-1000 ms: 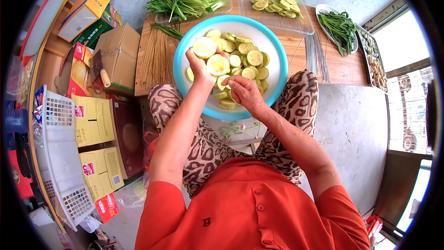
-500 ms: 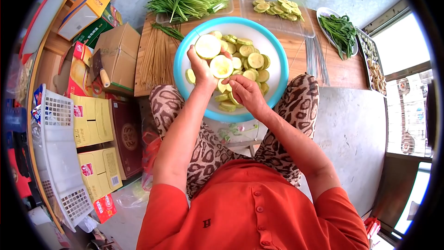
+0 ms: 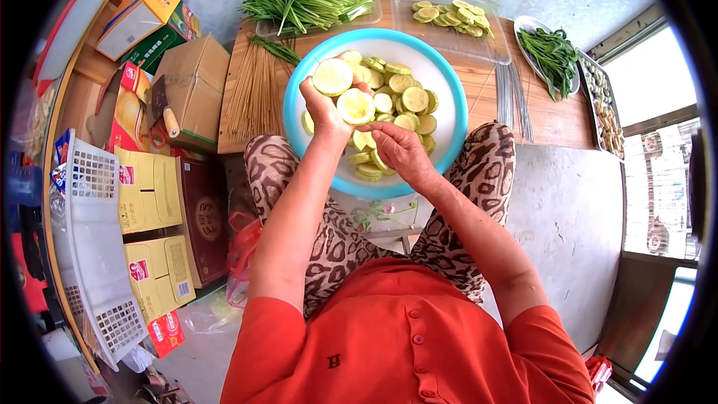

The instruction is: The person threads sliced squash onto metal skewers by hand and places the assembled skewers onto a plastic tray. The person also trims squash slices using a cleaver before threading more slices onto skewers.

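Note:
My left hand point(image 3: 329, 116) is closed around zucchini slices point(image 3: 355, 106), held over a white basin with a blue rim point(image 3: 458, 97). Two pale slice faces show in it, one above the other. The fingertips of my right hand point(image 3: 402, 151) are pinched together at the lower edge of the nearer held slice; what they grip is too small to make out. Many loose zucchini slices point(image 3: 413, 99) lie in the basin below. The basin rests between my knees, against the edge of a wooden table point(image 3: 553, 116).
Bamboo skewers point(image 3: 256, 97) lie left of the basin, metal skewers point(image 3: 513, 101) to the right. Behind are a tray of green chives point(image 3: 310, 1), a clear tray of skewered slices point(image 3: 456, 16), a plate of leafy greens point(image 3: 552, 56) and a dark tray point(image 3: 602, 105). Boxes and a knife point(image 3: 161, 101) stand left.
The held slices have shifted slightly left and down, with the left hand still around them. My right hand stays pinched at their lower edge. The view has moved a little.

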`<move>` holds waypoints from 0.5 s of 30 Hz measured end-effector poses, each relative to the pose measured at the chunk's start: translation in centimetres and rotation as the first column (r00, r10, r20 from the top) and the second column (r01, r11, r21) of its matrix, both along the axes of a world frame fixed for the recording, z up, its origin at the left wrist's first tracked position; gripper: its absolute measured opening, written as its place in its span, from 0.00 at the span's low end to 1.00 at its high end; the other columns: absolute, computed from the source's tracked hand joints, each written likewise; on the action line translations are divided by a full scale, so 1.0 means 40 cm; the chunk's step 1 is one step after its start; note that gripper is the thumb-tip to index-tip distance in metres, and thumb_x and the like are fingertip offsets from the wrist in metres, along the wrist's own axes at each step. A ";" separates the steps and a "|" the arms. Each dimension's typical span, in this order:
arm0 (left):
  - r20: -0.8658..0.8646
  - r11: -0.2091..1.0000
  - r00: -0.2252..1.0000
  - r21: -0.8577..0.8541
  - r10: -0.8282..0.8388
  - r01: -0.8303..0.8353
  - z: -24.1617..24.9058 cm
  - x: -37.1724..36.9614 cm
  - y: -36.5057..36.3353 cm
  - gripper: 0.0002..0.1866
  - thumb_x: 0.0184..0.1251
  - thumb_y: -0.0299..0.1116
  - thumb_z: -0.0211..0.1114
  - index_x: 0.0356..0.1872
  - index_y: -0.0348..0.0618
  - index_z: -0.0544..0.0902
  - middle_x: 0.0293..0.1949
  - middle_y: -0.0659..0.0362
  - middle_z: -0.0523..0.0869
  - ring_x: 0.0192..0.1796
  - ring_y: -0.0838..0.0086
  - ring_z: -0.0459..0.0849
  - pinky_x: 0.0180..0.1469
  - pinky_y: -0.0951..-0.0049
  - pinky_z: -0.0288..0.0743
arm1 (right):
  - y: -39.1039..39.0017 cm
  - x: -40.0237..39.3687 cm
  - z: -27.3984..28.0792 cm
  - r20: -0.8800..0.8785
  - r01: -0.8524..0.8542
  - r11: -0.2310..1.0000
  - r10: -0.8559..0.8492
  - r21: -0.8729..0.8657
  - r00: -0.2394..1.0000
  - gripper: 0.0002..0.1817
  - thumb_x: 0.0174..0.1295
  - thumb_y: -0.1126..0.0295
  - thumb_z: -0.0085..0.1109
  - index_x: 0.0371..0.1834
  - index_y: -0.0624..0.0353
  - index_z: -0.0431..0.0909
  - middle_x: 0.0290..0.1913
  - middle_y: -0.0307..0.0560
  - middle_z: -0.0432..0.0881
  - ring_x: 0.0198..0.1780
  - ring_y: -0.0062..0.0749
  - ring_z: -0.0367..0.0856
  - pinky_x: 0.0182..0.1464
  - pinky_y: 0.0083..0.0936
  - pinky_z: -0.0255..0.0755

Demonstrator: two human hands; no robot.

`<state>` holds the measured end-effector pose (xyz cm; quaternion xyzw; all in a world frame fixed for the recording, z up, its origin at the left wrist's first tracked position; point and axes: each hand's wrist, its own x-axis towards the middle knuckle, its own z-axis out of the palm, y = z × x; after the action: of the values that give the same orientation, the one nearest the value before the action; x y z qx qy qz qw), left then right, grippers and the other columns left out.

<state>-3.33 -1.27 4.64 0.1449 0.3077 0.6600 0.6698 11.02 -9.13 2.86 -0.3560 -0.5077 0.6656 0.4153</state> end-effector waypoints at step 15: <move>0.017 1.000 1.000 0.006 0.009 -0.009 -0.002 -0.001 0.003 0.26 0.61 0.44 0.38 0.51 0.36 0.74 0.23 0.52 0.79 0.24 0.61 0.78 0.30 0.60 0.77 | -0.005 0.012 0.011 0.038 -0.034 0.998 0.036 -0.050 0.999 0.15 0.73 0.67 0.45 0.57 0.58 0.75 0.20 0.26 0.59 0.20 0.11 0.55 0.21 0.12 0.51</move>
<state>-3.38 -1.14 4.57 0.1400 0.3004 0.6653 0.6689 11.50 -9.31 3.28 -0.3701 -0.5051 0.6781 0.3848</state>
